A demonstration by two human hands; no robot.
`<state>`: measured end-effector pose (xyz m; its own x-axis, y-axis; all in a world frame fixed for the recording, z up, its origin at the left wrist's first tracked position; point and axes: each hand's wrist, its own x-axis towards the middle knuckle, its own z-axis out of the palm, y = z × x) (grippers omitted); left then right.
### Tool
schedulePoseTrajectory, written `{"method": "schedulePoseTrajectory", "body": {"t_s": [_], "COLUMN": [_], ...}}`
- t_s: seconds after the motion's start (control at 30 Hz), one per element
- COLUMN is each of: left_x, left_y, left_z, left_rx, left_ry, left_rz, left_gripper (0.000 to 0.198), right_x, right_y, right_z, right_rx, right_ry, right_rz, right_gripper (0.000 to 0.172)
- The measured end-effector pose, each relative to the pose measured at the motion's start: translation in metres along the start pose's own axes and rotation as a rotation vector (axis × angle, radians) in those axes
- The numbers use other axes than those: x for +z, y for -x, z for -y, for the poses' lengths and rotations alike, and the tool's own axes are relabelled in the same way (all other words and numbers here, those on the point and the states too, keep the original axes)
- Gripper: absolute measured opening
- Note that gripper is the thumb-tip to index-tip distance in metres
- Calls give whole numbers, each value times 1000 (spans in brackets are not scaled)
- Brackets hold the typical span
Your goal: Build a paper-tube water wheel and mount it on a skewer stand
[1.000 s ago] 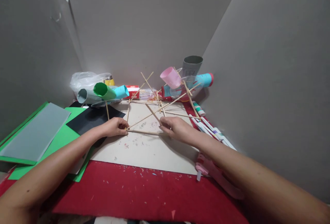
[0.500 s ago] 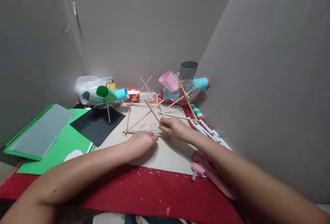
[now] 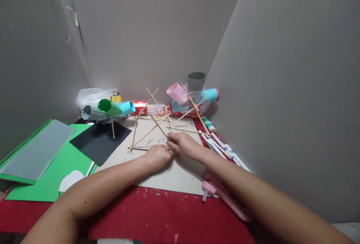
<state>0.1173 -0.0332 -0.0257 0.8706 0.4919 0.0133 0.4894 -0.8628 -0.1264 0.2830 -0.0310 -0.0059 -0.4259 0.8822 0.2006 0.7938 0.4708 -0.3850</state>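
A frame of thin wooden sticks (image 3: pixel 134 133) stands on a pale board (image 3: pixel 180 178), its sticks crossing at the joints. My left hand (image 3: pixel 159 156) is closed at the near bottom stick (image 3: pixel 139 148) of that frame. Right beside it, my right hand (image 3: pixel 182 144) pinches the lower end of a slanting wooden stick (image 3: pixel 159 127). The two hands meet at the frame's near right corner and hide the joint there. Behind them, more crossed sticks (image 3: pixel 152 95) rise from the far side of the frame.
A pink glue gun (image 3: pixel 225 197) lies at the board's right edge, near my right forearm. White markers (image 3: pixel 222 146) lie beyond it. Paper tubes in green (image 3: pixel 108 108) and pink (image 3: pixel 177 92) stand behind. Black paper (image 3: pixel 99 142) and green sheets (image 3: pixel 53 176) lie left. Grey panels surround the table.
My left hand has slid right along the near stick, up against my right hand. The camera view has tilted up and shifted slightly right.
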Motion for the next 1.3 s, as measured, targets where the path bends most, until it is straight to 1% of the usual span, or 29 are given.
{"method": "schedulePoseTrajectory", "body": {"t_s": [0.27, 0.4, 0.47, 0.53, 0.6, 0.67, 0.73, 0.77, 0.8, 0.87, 0.93, 1.0, 1.07, 1.13, 1.2, 1.3], "left_x": [4, 1, -3, -10, -18, -27, -36, -40, -44, -50, -54, -56, -55, -51, -46, -40], "left_y": [0, 11, 23, 41, 64, 92, 122, 136, 149, 172, 187, 194, 195, 191, 185, 175], "left_z": [1, -5, -10, -13, -14, -9, 4, 14, 26, 54, 86, 117, 141, 159, 170, 178], "left_rx": [15, -5, -14, -12, 4, -11, -64, -102, -176, -433, -605, -767, -873, -923, -934, -909], "left_ry": [26, 31, 31, 38, 74, 139, 208, 254, 301, 383, 364, 346, 357, 411, 500, 647], "left_rz": [-41, -94, -112, -116, -135, -195, -300, -369, -457, -665, -800, -904, -949, -950, -932, -907], "left_gripper": [19, 20, 20, 18, 19, 21, 23, 25, 25, 20, 20, 23, 30, 33, 34, 31], "right_x": [1, 2, 3, 5, 7, 9, 10, 11, 11, 10, 9, 7, 7, 7, 8, 9], "right_y": [2, 4, 5, 5, 5, 4, 3, 3, 3, 3, 2, 2, 1, 0, -1, -1], "right_z": [1, 0, 0, -2, -5, -7, -8, -8, -8, -7, -5, -3, -2, -2, -3, -3], "right_rx": [26, 7, -13, -34, -49, -65, -73, -74, -74, -74, -72, -67, -60, -56, -56, -51], "right_ry": [-57, -68, -74, -80, -82, -81, -77, -75, -75, -74, -73, -71, -67, -61, -56, -53], "right_rz": [-8, -10, -10, -8, -5, 4, 6, 6, 7, 11, 15, 19, 21, 21, 19, 10], "right_gripper": [22, 21, 21, 21, 22, 22, 24, 24, 25, 25, 26, 26, 25, 25, 26, 26]}}
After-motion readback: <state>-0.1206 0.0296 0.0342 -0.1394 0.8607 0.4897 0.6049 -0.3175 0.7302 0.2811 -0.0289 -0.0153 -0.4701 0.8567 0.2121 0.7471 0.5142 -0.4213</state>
